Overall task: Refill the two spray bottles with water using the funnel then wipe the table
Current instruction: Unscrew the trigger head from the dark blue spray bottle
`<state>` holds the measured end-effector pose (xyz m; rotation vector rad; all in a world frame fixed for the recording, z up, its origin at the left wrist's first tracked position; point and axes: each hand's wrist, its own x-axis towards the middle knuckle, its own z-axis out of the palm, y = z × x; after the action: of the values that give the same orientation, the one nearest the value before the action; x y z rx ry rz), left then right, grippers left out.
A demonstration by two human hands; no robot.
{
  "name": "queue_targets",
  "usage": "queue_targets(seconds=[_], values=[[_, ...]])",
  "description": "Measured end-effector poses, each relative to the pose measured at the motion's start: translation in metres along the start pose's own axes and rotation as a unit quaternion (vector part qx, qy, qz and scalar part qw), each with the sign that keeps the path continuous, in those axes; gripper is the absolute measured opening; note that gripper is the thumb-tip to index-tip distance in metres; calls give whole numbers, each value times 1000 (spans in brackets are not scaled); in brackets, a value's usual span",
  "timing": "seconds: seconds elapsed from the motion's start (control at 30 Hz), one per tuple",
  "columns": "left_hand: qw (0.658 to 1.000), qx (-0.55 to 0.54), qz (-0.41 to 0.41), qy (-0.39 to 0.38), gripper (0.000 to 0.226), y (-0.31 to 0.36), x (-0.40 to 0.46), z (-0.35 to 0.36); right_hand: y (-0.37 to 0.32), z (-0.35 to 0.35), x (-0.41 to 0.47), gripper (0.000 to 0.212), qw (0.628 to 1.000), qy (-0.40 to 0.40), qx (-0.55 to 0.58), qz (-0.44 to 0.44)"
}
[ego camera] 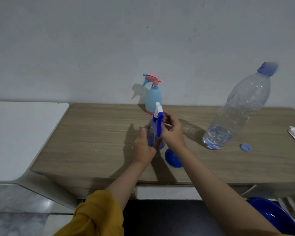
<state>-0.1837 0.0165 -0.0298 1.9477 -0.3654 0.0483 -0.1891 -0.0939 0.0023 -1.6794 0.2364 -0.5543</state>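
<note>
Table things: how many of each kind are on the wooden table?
Spray bottles: 2, blue spray bottle, pale blue spray bottle
Water bottles: 1, big water bottle
Funnels: 1, blue funnel
Loose caps: 1, cap
Total: 5

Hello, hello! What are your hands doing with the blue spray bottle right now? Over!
Left hand gripping clear blue spray bottle body; right hand at its spray head. Funnel on table, beside it. Nothing blocking. Over.

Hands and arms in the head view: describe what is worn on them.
Both hands are bare: left hand, right hand. No gloves, rings or watch show. A mustard-yellow sleeve, bunched near the elbow, covers the left arm; the right forearm is uncovered.
</note>
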Motion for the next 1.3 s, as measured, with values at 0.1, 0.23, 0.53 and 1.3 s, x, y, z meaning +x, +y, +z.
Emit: queue_targets(seconds=[0.1, 0.23, 0.53, 1.3], values=[[1000, 7, 0, 8, 62, -7, 2, 2, -3, 3, 2, 34, 999, 24, 13, 19], [1000, 21, 9, 6, 57, -3, 0, 0, 0, 3, 0, 25, 1000, 18, 3, 1], [999, 36, -12, 5, 64, 10, -4, -1, -4, 5, -1, 27, 999, 29, 32, 14], [997, 60, -49, 23, 56, 24, -11, 3, -27, -10, 13, 28, 1000, 5, 16, 11]])
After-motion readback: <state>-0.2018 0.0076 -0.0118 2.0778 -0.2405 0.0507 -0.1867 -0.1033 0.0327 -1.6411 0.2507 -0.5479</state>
